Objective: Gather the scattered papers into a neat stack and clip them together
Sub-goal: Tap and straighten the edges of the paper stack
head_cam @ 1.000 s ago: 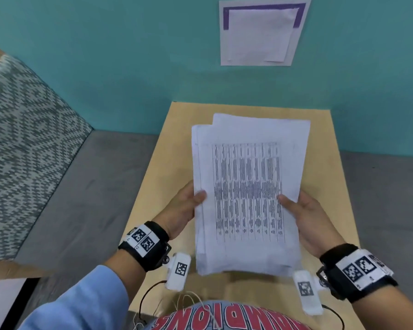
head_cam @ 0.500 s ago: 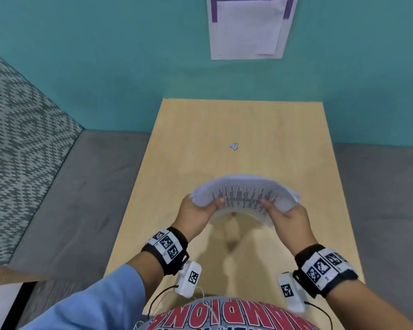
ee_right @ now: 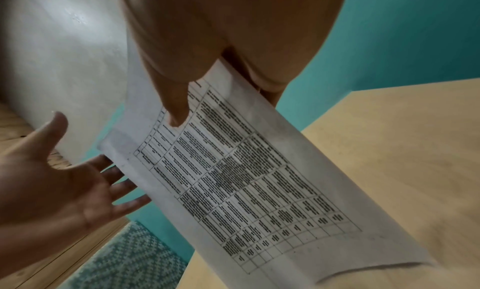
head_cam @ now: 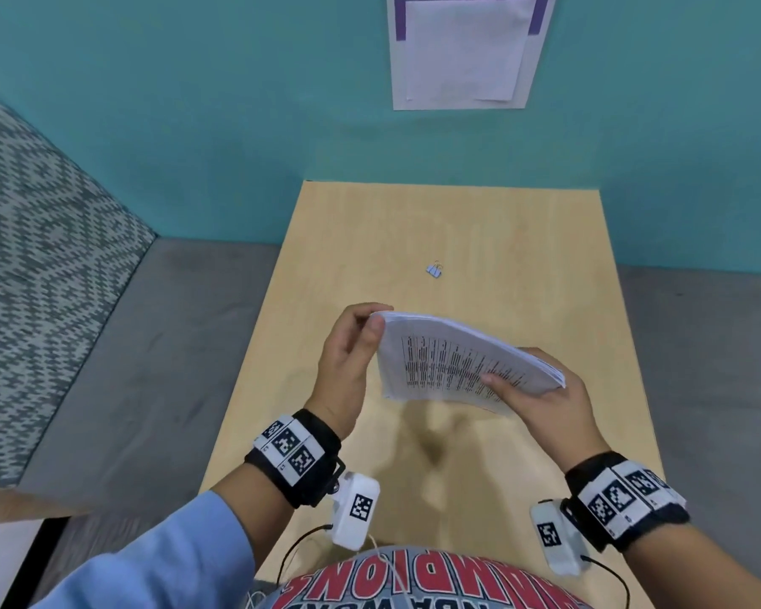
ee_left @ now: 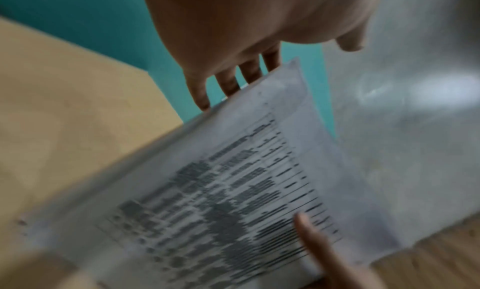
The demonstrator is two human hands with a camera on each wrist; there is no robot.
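Head view: right hand [head_cam: 545, 402] grips the papers [head_cam: 458, 362]; flat, open left hand [head_cam: 348, 358] taps their edge to even them.

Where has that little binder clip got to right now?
In the head view, the binder clip lies alone on the wooden table, beyond the paper stack, toward the teal wall.

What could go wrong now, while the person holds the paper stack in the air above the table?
1. Only the right hand pinches the bowed stack of white printed papers; the left hand just touches its edge with straight fingers, so sheets may slide out or fan apart.
2. The stack hangs above the light wooden table unsupported, so squaring its edges there is harder.
3. The small pale blue binder clip lies apart, farther away; reaching for it one-handed could loosen the stack.
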